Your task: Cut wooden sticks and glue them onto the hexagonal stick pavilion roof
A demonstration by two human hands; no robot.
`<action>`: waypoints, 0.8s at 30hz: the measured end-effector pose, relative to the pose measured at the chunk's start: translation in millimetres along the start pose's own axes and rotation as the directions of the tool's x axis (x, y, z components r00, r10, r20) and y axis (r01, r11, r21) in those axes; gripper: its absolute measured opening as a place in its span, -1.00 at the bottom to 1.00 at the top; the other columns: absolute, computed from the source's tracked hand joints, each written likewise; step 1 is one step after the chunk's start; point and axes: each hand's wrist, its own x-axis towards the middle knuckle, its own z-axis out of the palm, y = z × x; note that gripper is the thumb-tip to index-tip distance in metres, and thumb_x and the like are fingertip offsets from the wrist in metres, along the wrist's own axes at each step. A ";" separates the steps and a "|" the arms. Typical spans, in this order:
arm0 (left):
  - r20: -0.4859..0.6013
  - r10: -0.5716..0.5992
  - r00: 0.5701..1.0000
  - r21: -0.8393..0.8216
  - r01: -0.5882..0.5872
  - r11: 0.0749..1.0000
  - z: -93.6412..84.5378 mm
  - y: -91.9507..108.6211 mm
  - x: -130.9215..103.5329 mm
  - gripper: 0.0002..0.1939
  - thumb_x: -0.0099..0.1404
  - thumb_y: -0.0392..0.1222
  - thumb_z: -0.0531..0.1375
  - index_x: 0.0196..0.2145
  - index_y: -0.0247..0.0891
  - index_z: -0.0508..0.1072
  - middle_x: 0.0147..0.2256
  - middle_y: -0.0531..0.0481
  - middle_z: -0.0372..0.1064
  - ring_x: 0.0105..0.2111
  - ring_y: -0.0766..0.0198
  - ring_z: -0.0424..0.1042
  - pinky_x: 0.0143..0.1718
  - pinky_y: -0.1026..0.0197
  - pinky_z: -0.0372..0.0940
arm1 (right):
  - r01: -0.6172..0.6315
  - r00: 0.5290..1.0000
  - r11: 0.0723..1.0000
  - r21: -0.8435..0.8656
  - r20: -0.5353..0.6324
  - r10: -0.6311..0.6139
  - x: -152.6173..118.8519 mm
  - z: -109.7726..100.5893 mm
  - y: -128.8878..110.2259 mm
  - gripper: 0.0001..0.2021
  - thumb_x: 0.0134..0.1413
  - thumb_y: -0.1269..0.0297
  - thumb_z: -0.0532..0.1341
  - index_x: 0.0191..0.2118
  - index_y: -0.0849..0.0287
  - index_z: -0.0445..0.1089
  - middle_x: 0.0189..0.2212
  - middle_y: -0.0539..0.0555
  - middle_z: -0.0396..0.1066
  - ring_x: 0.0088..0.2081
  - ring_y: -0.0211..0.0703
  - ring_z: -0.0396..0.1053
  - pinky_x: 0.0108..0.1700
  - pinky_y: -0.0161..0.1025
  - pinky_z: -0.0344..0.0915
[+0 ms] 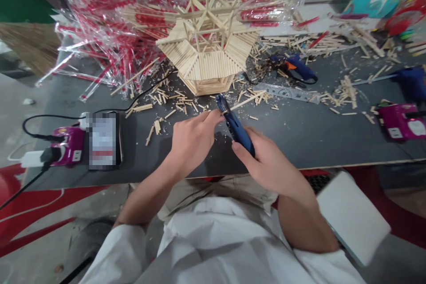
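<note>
My left hand (195, 140) is closed, its fingertips pinching one end of a thin wooden stick (248, 100). The stick passes across the head of blue-handled pliers (240, 133), which my right hand (266, 159) grips by the handles. Its far end sticks out to the right of the tool. Just beyond both hands stands a model built of wooden sticks (213, 65), with a flared six-sided skirt and an open frame on top. Short cut stick pieces (181, 100) lie scattered around its base.
Red-marked plastic wrappers (109, 40) heap at the back left. A blue glue gun (297, 66) and a clear ruler (286, 92) lie right of the model. A phone (104, 141) and purple power adapter (68, 144) sit left; another purple adapter (402, 122) is right.
</note>
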 end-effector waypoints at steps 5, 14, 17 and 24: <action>0.016 -0.014 1.000 -0.002 0.014 1.000 1.3 -2.2 -0.8 -0.69 0.45 -0.35 0.03 0.01 -0.12 0.48 -0.20 0.05 0.61 -0.29 0.28 0.58 -0.41 0.29 0.17 | 0.013 1.000 1.000 -0.001 -0.013 -0.013 2.3 2.5 1.3 -0.69 0.40 0.14 0.09 0.12 0.11 0.37 -0.03 0.18 0.46 0.01 0.07 0.41 0.04 -0.05 0.32; 0.017 -0.029 0.999 0.020 0.029 0.999 3.0 -0.6 -2.8 -0.65 0.44 -0.39 0.02 0.02 -0.13 0.47 -0.18 0.04 0.61 -0.25 0.27 0.58 -0.41 0.29 0.14 | 0.011 0.999 1.000 -0.014 -0.035 -0.011 1.8 4.4 2.9 -0.76 0.38 0.20 0.10 0.03 0.14 0.39 -0.03 0.18 0.46 -0.02 0.06 0.42 0.00 -0.07 0.30; 0.008 -0.026 1.000 0.042 0.026 0.999 4.5 -1.7 -2.6 -0.64 0.42 -0.40 0.02 0.03 -0.14 0.48 -0.18 0.03 0.61 -0.25 0.27 0.58 -0.41 0.29 0.14 | 0.016 0.998 0.999 -0.032 -0.057 -0.018 2.7 7.2 3.7 -0.76 0.36 0.20 0.10 0.02 0.16 0.39 -0.03 0.19 0.46 -0.03 0.05 0.43 -0.03 -0.10 0.28; -0.024 -0.022 0.999 0.035 0.023 0.999 7.5 -3.2 -3.6 -0.61 0.43 -0.39 0.00 0.06 -0.13 0.48 -0.17 0.02 0.62 -0.24 0.28 0.58 -0.41 0.30 0.17 | -0.120 0.990 0.985 -0.126 -0.092 0.109 2.8 14.1 4.5 -0.62 0.39 -0.07 0.04 -0.23 0.11 0.41 -0.31 0.12 0.52 -0.30 -0.01 0.46 -0.29 -0.18 0.17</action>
